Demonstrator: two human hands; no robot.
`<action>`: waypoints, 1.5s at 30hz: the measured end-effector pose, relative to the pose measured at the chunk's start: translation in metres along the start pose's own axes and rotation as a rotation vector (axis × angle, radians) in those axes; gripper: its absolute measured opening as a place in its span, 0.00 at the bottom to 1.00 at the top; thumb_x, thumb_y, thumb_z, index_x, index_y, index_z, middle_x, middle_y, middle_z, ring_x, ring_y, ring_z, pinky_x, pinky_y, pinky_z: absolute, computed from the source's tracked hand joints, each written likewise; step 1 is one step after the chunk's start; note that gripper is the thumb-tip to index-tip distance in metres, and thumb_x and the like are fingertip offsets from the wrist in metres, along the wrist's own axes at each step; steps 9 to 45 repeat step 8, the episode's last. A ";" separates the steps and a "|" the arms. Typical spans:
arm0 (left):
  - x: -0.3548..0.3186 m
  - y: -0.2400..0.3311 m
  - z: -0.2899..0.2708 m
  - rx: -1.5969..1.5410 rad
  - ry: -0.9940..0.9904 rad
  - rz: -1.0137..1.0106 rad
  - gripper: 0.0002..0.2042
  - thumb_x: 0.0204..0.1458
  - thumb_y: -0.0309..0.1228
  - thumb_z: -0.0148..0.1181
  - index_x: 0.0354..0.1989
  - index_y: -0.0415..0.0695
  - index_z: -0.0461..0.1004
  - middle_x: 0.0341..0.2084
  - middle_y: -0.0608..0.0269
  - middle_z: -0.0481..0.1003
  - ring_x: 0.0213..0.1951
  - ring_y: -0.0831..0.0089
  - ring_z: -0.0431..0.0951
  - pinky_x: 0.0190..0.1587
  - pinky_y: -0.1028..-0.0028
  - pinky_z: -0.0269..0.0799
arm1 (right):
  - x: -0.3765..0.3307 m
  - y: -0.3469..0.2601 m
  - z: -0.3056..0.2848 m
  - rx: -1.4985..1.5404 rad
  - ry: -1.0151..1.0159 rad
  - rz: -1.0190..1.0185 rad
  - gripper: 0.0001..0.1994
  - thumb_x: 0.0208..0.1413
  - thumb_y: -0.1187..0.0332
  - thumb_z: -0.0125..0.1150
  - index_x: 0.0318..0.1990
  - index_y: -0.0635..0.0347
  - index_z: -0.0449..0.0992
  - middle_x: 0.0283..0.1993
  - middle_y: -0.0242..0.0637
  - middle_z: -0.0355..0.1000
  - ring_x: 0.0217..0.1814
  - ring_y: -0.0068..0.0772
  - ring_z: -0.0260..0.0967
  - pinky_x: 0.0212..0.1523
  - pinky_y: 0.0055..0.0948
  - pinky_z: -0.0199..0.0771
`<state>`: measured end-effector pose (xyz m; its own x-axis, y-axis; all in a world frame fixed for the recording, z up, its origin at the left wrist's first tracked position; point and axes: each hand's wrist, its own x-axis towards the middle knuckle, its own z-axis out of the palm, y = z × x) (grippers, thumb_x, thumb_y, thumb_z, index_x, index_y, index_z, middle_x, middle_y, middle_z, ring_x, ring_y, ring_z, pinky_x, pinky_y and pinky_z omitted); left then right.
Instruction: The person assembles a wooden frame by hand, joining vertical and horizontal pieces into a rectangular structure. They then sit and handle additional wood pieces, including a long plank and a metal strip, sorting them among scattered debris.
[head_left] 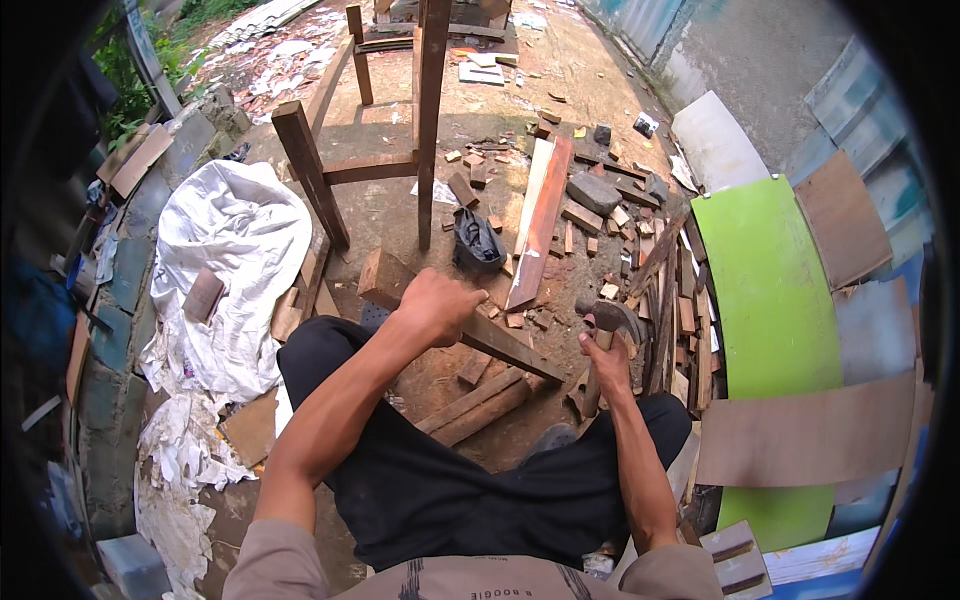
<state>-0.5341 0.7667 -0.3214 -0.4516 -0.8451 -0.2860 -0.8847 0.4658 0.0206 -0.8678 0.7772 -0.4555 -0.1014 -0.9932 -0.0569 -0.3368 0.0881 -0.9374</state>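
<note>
Both hands grip: left [432, 305] beam [455, 318] (angled), right [603, 362] hammer [608, 330].

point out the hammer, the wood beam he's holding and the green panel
hammer [612, 318], head view, on its metal head
wood beam [383, 277], head view, on its thick end
green panel [768, 290], head view, mid-surface

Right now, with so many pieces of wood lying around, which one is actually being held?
The thick timber beam slanting across the person's lap: the left hand grips it. The other wood lies loose on the ground; the right hand holds a hammer.

Brown wood beam [455, 318]; green panel [770, 300]; white sack [235, 230]; black trousers [450, 480]; reddish plank [545, 215]; grey hammer head [612, 318].
</note>
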 end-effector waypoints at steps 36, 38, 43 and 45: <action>0.015 0.021 0.023 0.064 0.104 0.079 0.17 0.44 0.33 0.63 0.46 0.50 0.76 0.29 0.56 0.80 0.37 0.60 0.82 0.37 0.62 0.74 | -0.019 -0.006 0.070 -0.118 -0.291 -0.259 0.24 0.54 0.62 0.69 0.57 0.60 0.72 0.56 0.43 0.72 0.57 0.37 0.70 0.59 0.35 0.68; 0.015 0.021 0.023 0.064 0.104 0.079 0.17 0.44 0.33 0.63 0.46 0.50 0.76 0.29 0.56 0.80 0.37 0.60 0.82 0.37 0.62 0.74 | -0.019 -0.006 0.070 -0.118 -0.291 -0.259 0.24 0.54 0.62 0.69 0.57 0.60 0.72 0.56 0.43 0.72 0.57 0.37 0.70 0.59 0.35 0.68; 0.015 0.021 0.023 0.064 0.104 0.079 0.17 0.44 0.33 0.63 0.46 0.50 0.76 0.29 0.56 0.80 0.37 0.60 0.82 0.37 0.62 0.74 | -0.019 -0.006 0.070 -0.118 -0.291 -0.259 0.24 0.54 0.62 0.69 0.57 0.60 0.72 0.56 0.43 0.72 0.57 0.37 0.70 0.59 0.35 0.68; 0.015 0.021 0.023 0.064 0.104 0.079 0.17 0.44 0.33 0.63 0.46 0.50 0.76 0.29 0.56 0.80 0.37 0.60 0.82 0.37 0.62 0.74 | -0.019 -0.006 0.070 -0.118 -0.291 -0.259 0.24 0.54 0.62 0.69 0.57 0.60 0.72 0.56 0.43 0.72 0.57 0.37 0.70 0.59 0.35 0.68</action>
